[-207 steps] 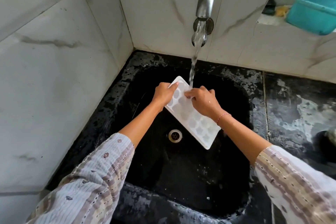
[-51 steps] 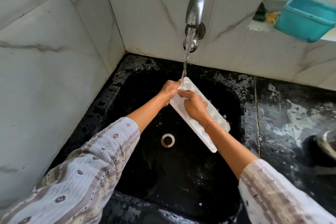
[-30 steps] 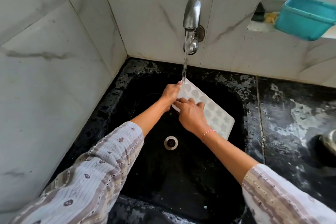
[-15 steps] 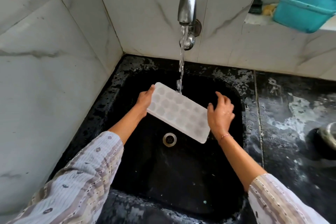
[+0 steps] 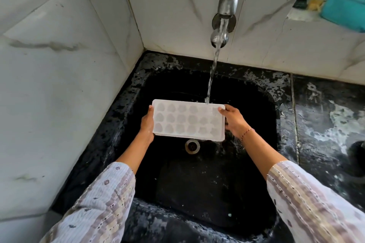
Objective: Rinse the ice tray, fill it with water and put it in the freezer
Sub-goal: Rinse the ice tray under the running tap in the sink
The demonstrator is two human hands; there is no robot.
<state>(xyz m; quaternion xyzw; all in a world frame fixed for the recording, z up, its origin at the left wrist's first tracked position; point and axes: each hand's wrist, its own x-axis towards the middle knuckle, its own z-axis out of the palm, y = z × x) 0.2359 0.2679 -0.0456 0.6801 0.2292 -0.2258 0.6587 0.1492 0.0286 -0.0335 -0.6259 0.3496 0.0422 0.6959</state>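
While held level over one black sink [image 5: 262, 89], set into one dark bench [image 5: 325, 116], catches the stream from one tap [image 5: 227, 4] at its far right corner: one white ice tray [image 5: 187, 120], three rows of six cavities. Two hands: left hand [image 5: 147, 124] gripping the left short edge, right hand [image 5: 234, 119] gripping the right. Half a second ago tilted, right hand off it, fingers spread.
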